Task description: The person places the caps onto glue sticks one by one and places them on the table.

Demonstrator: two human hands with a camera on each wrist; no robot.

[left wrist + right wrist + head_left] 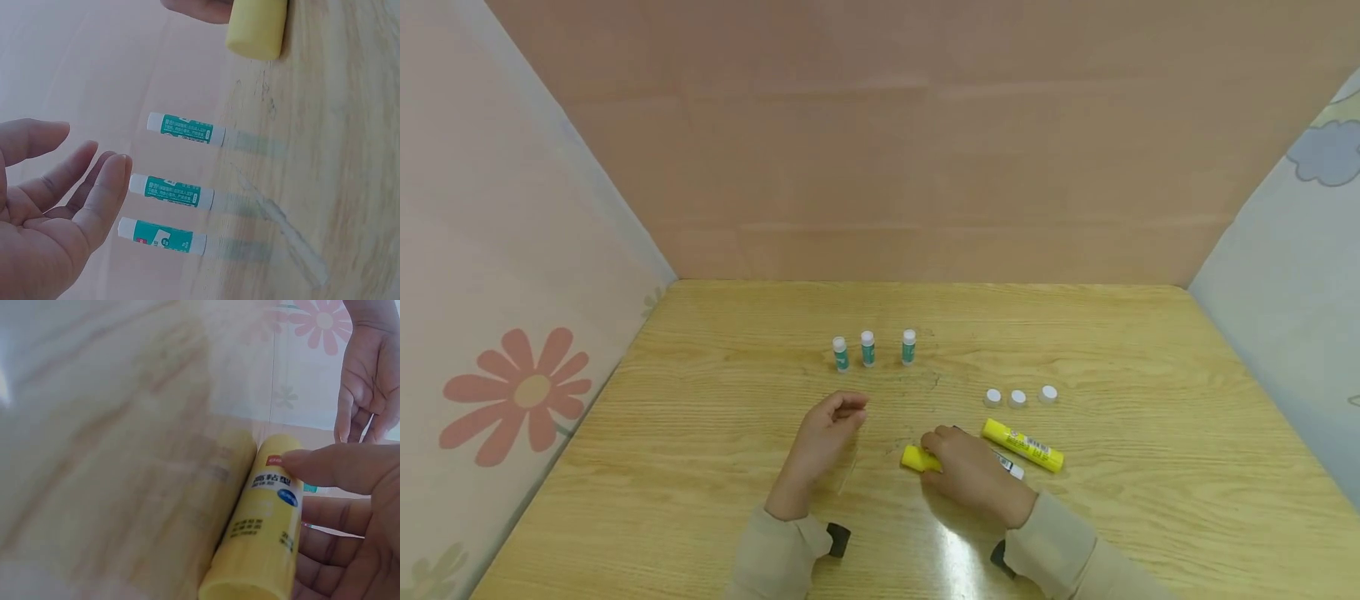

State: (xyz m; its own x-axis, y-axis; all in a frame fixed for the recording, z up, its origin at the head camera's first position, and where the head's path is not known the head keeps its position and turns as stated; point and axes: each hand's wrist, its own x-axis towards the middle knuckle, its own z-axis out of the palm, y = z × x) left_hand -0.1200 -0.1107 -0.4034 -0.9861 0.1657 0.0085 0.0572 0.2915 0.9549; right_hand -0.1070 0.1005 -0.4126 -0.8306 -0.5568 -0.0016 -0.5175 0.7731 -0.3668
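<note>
My right hand [966, 467] holds a yellow glue stick [262, 525] that lies on the table. In the right wrist view its thumb presses the label and the other fingers are behind the tube. My left hand [823, 437] hovers over the table to the left, fingers loosely bent and nothing in them. Beyond it stand three small green-and-white tubes [868, 350] with white caps, upright in a loose row. A thin clear strip [287, 234] lies on the wood near the left hand.
Another yellow glue stick [1024, 446] lies right of my right hand. Between them a white tube [1011, 468] is partly hidden by that hand. Three round white caps [1017, 398] sit behind. A pinkish back wall [925, 167] and patterned side panels enclose the wooden table [1150, 400].
</note>
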